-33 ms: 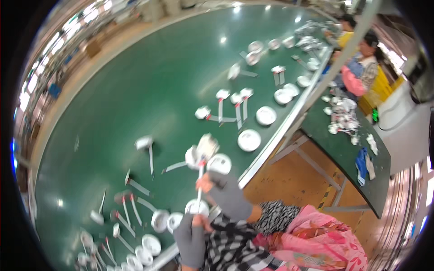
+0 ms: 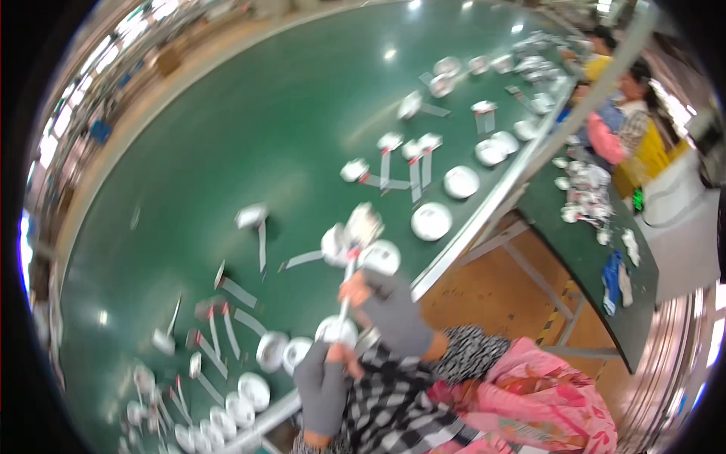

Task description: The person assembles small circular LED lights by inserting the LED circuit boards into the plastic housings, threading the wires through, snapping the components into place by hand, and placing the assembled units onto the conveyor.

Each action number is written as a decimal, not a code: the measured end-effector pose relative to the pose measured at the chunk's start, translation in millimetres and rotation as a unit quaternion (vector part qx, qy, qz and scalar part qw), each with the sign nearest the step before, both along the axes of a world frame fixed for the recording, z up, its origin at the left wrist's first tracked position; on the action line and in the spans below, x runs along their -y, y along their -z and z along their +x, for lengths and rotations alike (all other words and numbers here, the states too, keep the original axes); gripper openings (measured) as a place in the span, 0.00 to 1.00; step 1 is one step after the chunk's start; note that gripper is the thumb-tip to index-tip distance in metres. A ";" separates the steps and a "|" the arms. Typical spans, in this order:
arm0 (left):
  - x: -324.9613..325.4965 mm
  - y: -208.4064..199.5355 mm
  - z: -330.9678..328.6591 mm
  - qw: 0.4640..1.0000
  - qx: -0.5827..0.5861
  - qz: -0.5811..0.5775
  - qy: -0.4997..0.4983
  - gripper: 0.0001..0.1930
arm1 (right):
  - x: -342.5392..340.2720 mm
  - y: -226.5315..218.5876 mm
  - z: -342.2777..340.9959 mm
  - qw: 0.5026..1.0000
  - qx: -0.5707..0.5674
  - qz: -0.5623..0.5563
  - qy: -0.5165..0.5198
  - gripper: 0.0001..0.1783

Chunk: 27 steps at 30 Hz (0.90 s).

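In grey fingerless gloves, both my hands work at the near edge of the green table. My right hand (image 2: pixel 386 306) is closed, thumb and fingers pinching a narrow pale strap (image 2: pixel 346 309). The strap runs up to a crumpled white bundle (image 2: pixel 364 225) with a red spot at the join. Lower down, my left hand (image 2: pixel 325 378) is closed at the strap's lower end, its fingertips partly hidden. Just beyond the left fingers lies a round white piece (image 2: pixel 336 331). Another round white piece (image 2: pixel 380 258) rests beside the bundle, above my right hand.
White pieces with grey straps (image 2: pixel 262 246) are scattered over the green table (image 2: pixel 197 166). Round white pieces (image 2: pixel 432 221) line its near metal rail (image 2: pixel 461 253). A slanting pole (image 2: pixel 597 94) crosses at right. Beyond are a dark side table (image 2: pixel 578 280) with white pieces and co-workers (image 2: pixel 620 125).
The view has shifted slightly, so the table's far part and the scattered pieces sit further right and higher. Both hands keep their hold on the strap.
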<state>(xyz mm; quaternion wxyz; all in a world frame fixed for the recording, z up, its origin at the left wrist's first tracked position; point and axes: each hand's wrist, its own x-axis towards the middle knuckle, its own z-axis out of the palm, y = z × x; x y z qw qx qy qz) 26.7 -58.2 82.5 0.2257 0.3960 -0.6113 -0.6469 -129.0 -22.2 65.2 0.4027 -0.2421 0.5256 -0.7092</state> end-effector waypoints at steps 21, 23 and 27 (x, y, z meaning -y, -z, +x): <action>-4.5 14.2 29.7 0.998 0.058 0.013 0.032 0.16 | -16.2 20.6 36.1 0.987 -0.156 0.043 0.024 0.11; -6.3 22.3 35.0 0.998 0.009 0.052 0.023 0.15 | -14.5 22.5 37.7 0.987 -0.150 0.059 0.023 0.11; -2.0 19.9 46.9 0.996 0.000 0.084 0.009 0.15 | -8.2 9.8 20.0 0.979 -0.128 0.138 -0.081 0.10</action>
